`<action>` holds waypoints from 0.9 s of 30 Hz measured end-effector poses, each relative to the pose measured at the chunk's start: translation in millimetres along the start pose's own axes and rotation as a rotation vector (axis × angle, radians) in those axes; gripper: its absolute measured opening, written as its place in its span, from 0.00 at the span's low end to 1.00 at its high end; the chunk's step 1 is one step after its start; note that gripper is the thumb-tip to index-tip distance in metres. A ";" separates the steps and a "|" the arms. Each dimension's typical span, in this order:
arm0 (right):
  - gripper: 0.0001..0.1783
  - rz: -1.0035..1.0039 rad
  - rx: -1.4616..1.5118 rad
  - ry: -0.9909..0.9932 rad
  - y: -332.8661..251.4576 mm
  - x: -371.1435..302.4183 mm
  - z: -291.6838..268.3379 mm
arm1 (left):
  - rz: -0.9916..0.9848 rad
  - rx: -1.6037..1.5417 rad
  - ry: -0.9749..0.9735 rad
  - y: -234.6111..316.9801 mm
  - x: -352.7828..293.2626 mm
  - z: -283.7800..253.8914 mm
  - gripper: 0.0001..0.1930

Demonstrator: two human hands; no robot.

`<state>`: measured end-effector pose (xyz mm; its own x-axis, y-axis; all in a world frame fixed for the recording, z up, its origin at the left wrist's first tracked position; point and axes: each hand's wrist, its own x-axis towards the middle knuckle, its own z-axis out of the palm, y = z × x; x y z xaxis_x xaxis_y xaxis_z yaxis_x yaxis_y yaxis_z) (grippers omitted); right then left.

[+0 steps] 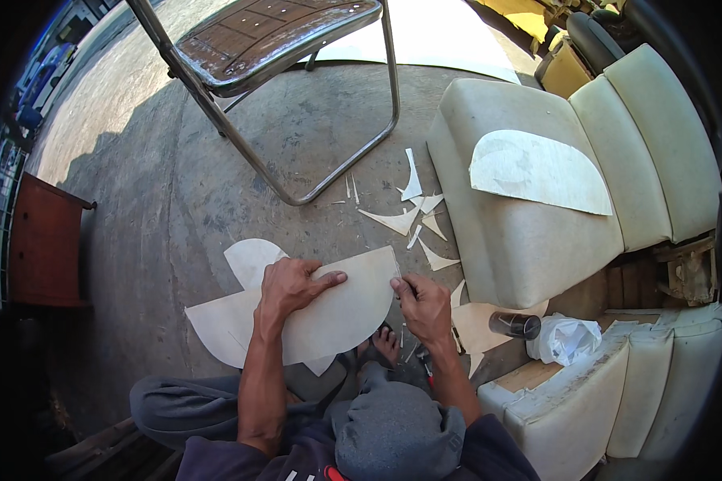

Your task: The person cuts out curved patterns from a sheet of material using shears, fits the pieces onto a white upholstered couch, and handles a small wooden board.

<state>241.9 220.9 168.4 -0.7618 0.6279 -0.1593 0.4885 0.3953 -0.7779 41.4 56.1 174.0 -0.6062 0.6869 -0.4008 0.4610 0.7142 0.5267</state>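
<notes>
A thin, stiff cream sheet [341,309] with a straight far edge and a rounded near edge lies across my lap, above the floor. My left hand [291,287] grips it at the far edge, thumb lying on top and fingers curled over. At its right end is my right hand [425,306], thumb and fingers pinched together by the edge. Whether it pinches the sheet or some small thing there is hidden. Another pale rounded piece [253,260] shows from behind the sheet, on the left.
Several pale offcuts [393,220] litter the floor ahead. A metal-framed folding chair [277,40] stands beyond. On the right, a cream padded seat [497,224] bears a rounded sheet [537,172]. Closer are a dark cylinder [515,325], a white plastic bag [565,341] and another seat [578,401].
</notes>
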 end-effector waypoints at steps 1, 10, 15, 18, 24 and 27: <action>0.09 -0.049 -0.079 0.107 0.2 -2.6 6.0 | 0.012 0.084 0.042 6.1 -2.3 -0.1 0.36; 0.11 0.060 -0.348 0.344 23.7 7.8 22.1 | 0.029 0.295 0.165 33.1 -16.1 5.6 0.37; 0.25 -0.076 -0.179 0.385 36.1 13.2 10.3 | 0.006 0.243 0.127 33.8 -16.8 1.7 0.37; 0.20 -0.218 -0.110 0.459 35.6 24.3 5.1 | 0.027 0.231 0.101 33.0 -15.0 1.6 0.37; 0.19 0.156 0.252 -0.059 16.5 36.1 -7.4 | 0.051 0.218 -0.036 28.2 -8.7 -5.2 0.37; 0.19 0.249 0.449 -0.100 47.8 36.3 -8.6 | 0.076 0.180 -0.112 34.5 3.7 -3.6 0.37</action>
<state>241.3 268.4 130.6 -0.6934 0.5907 -0.4125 0.4461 -0.0976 -0.8896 52.8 82.8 193.4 -0.4941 0.7429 -0.4516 0.6166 0.6656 0.4204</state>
